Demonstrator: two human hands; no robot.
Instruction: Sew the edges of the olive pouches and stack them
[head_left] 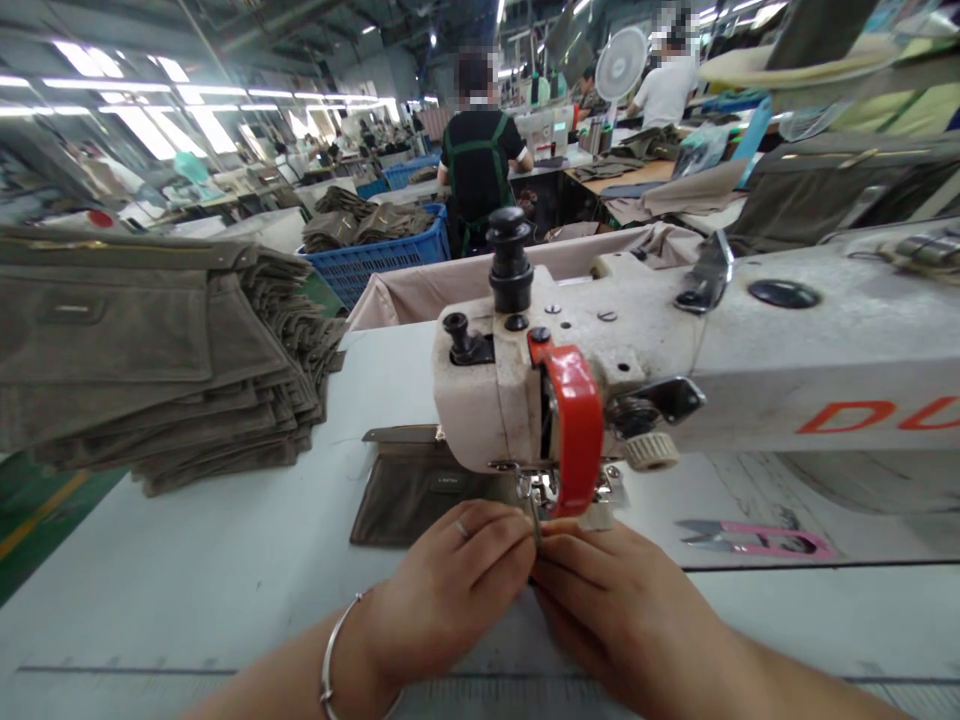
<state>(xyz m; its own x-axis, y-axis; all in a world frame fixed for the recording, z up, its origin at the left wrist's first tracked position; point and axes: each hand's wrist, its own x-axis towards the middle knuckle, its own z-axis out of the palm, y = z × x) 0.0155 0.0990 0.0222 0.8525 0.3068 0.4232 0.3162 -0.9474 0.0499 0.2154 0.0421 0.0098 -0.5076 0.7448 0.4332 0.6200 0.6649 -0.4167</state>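
Note:
My left hand [450, 570] and my right hand [607, 600] meet just in front of the presser foot [544, 490] of a white industrial sewing machine [480, 400]. Between their fingertips stands a thin metal piece [535, 525], too small to name exactly. Behind my left hand, an olive-brown fabric panel [424, 495] lies on the table and runs under the machine head. My fingers hide the needle area. A red guard [577, 430] hangs on the machine head above my hands.
A tall stack of olive fabric panels [150, 360] lies at the left of the white sewing table [187, 570]. Pink-handled thread snips [750, 540] lie at the right. Behind the machine stands a blue crate [375, 255] holding folded fabric. A co-worker [476, 165] sits beyond it.

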